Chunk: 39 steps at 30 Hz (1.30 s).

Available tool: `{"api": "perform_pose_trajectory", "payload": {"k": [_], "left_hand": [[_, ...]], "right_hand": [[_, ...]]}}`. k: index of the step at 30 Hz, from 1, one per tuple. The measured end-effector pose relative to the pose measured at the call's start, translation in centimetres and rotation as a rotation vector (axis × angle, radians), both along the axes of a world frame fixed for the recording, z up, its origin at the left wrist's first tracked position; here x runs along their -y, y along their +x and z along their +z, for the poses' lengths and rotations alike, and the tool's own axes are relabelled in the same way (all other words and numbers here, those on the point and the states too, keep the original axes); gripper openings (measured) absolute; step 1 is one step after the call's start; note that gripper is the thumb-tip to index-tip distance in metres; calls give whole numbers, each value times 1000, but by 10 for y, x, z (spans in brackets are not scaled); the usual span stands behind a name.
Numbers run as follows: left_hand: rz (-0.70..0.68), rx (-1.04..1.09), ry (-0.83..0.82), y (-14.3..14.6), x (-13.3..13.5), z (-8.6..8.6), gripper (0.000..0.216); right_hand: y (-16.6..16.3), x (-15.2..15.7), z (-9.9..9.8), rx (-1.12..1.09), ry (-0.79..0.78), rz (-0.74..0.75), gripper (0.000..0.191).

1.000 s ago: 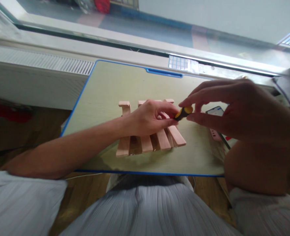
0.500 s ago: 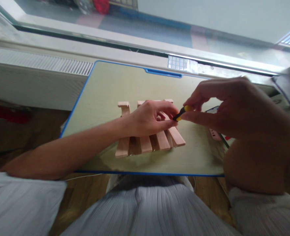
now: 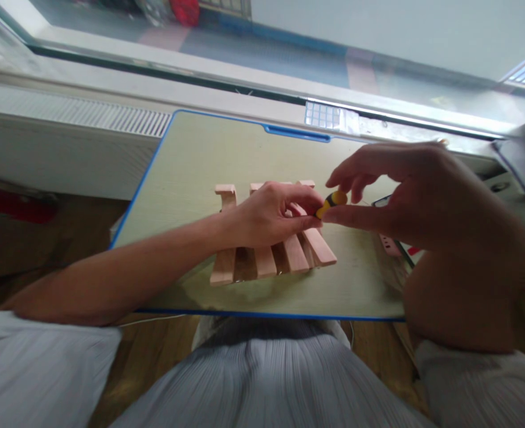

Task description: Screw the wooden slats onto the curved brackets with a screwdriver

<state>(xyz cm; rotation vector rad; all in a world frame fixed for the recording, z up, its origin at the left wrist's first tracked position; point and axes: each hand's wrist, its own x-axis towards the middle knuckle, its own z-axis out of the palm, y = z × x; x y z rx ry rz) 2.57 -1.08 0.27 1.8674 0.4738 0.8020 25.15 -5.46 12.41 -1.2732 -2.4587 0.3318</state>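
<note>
A slatted wooden rack point(image 3: 271, 258) lies in the middle of a pale green desk point(image 3: 200, 172) with a blue rim. My left hand point(image 3: 269, 214) rests on top of the rack, its fingers curled and pressed onto the slats near the right side. My right hand point(image 3: 418, 196) pinches the yellow and black handle of a small screwdriver point(image 3: 331, 202) between thumb and fingers, right beside my left fingertips. The tool's tip is hidden behind my left hand.
A phone point(image 3: 380, 202) and a pink object point(image 3: 389, 244) lie on the desk under my right hand. A blue handle slot point(image 3: 296, 132) marks the desk's far edge. A radiator grille point(image 3: 79, 113) and a window sill run behind the desk.
My right fingers have shifted round the screwdriver handle, closing on it and then spreading slightly again. My left hand and the rack have stayed put.
</note>
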Motion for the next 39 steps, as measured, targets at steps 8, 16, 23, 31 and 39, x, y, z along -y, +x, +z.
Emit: {"api": "perform_pose_trajectory", "payload": {"k": [8, 16, 23, 31, 39], "left_hand": [[0, -18, -10, 0, -1, 1, 20], [-4, -50, 5, 0, 0, 5, 17], [-7, -45, 0, -2, -1, 1, 17], [-18, -12, -25, -1, 0, 0, 14], [-9, -24, -45, 1, 2, 5, 17]], "right_hand": [[-1, 7, 12, 6, -102, 19, 16], [0, 7, 9, 40, -85, -28, 4], [-3, 2, 2, 10, 38, -46, 19], [-4, 0, 1, 40, 16, -65, 21], [3, 8, 11, -26, -75, -2, 11]]}}
